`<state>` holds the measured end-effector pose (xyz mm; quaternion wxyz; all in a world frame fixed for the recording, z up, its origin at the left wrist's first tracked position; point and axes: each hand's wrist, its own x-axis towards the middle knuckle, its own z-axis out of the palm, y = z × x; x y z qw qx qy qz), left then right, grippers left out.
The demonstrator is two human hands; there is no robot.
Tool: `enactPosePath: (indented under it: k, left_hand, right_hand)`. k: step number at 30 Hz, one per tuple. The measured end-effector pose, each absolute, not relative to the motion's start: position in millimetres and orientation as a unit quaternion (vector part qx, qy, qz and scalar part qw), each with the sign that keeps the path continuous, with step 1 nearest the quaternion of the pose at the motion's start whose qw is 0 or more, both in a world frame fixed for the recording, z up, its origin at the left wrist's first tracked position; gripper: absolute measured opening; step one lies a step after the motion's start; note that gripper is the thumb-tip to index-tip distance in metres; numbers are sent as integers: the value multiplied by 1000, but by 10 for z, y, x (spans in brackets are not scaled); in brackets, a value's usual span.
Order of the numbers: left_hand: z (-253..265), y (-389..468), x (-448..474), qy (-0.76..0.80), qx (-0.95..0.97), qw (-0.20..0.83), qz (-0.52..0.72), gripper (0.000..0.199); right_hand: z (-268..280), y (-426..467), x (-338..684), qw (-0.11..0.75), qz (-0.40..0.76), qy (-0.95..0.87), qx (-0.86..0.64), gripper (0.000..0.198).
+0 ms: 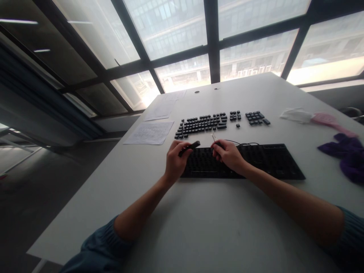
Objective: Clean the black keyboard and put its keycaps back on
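Two closed grips: left hand [176,157] pinching long black plastic bar [194,145], maybe spacebar; right hand [227,153] clamped on slim wire-tipped puller [215,139]. Flat black rectangular keyboard [267,157] below both, loose black keycaps [203,124] beyond. Step: likely keycap removal; freeing left calls for setting bar down.

Here's the keyboard [280,161], dark matt plastic with a faint shine along its front! The loose keycaps [203,124], plastic by the look of them, catch soft glints. The short bar [191,147] looks like dull plastic; the pronged tool [213,136] shows thin, bright, metal-like wire. Below, the tabletop [199,227] runs smooth with a soft sheen. Then paper sheets [149,132], rumpled purple cloth [352,163], ribbed fabric cuffs [125,227], and see-through glass panes [170,26] up top!
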<state>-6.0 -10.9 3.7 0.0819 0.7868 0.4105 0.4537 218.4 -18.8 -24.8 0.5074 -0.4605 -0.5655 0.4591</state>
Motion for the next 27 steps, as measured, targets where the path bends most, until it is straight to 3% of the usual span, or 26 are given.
enactPosePath:
  k: [11, 21, 27]
  left_hand:
    - [241, 715, -274, 467, 757, 170, 424, 19]
    - [297, 1129, -47, 412, 769, 251, 420, 33]
    - [106, 1280, -26, 380, 841, 158, 351, 24]
  right_hand:
    - [-251, -192, 2189, 515, 471, -548, -461, 21]
    - [-238, -194, 2189, 507, 481, -543, -466, 22]
    - [-228, -203, 2187, 507, 482, -542, -466, 23]
